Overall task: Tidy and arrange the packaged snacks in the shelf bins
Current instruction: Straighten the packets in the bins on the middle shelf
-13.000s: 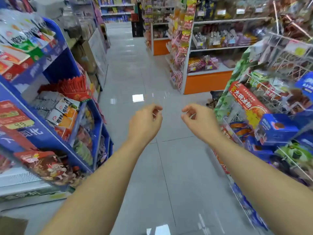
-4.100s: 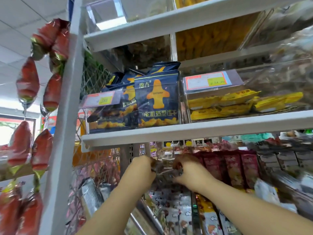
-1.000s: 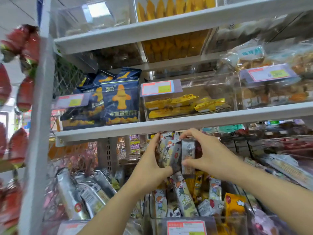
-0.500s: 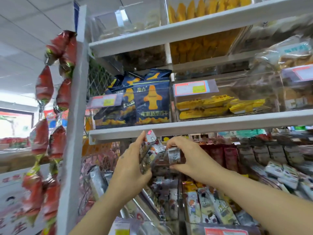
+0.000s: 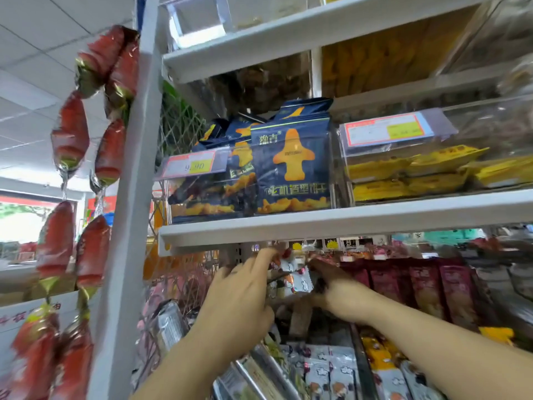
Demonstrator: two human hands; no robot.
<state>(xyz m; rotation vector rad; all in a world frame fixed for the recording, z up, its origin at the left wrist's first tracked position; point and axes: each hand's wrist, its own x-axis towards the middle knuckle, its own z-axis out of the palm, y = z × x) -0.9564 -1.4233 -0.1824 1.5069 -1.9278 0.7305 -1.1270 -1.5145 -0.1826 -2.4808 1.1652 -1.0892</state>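
Nearest, below the white shelf board [image 5: 346,223], cartoon-print packets [image 5: 326,370] lying in rows. Just under the board's edge, small snack packets [image 5: 294,280] gripped by curled left hand [image 5: 242,301]; right hand [image 5: 343,298] touching them from the other side, grasp too blurred to tell. On the board, clear bins [image 5: 484,131] with navy biscuit bags [image 5: 291,168] and yellow packs [image 5: 403,174]; left of it, hanging red sausages [image 5: 69,140], tiled ceiling [image 5: 43,53] behind.

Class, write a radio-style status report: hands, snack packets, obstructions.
Left hand holds small snack packets under the shelf edge. Right hand against them, grip blurred. Maroon packets close on the right.
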